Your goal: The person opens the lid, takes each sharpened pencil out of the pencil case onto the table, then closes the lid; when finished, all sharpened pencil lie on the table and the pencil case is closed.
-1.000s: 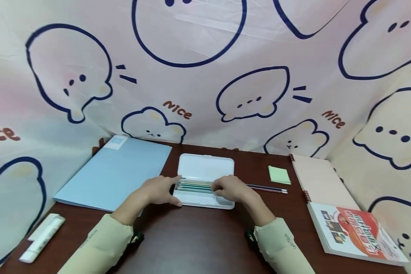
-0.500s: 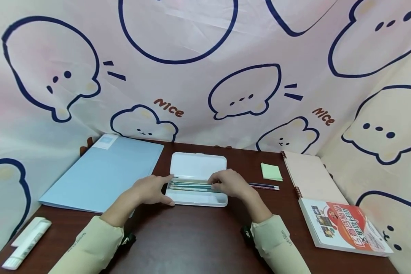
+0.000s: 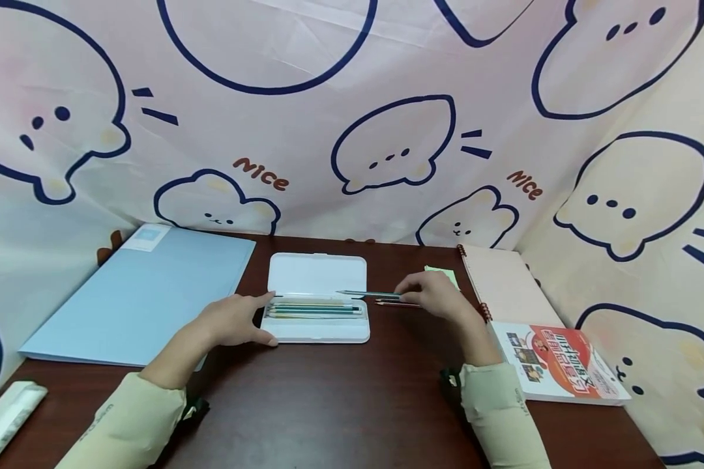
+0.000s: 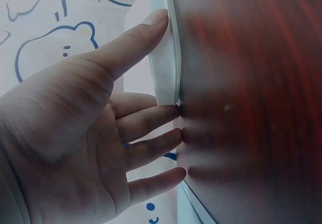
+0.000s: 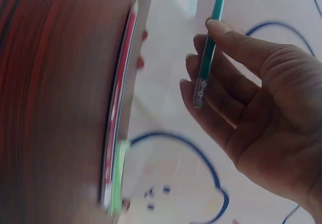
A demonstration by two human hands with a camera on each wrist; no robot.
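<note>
The right hand [image 3: 437, 294] holds a green pencil [image 5: 218, 5] in a pinch between its thumb and fingers, and the pencil is in the air, above the table [image 3: 358, 404]. Its sharp tip is directed to the left and, from the head camera, appears in front of the right part of the raised lid [image 3: 317, 272]. The left hand [image 3: 229, 320] stands wide, with the thumb and fingers well apart, and touches the left end of the white pencil case [image 3: 322, 331]. This case lies on the table with its lid opened backward, and inside there are several pencils [image 3: 313, 310] placed side by side. Under the right hand, a red pencil [image 5: 119, 75] lies on the table, next to green sticky notes [image 5: 118, 178]. A blue folder [image 3: 146, 293] is at the left, and a spiral notebook [image 3: 510, 286] and a book [image 3: 563, 365] are at the right.
</note>
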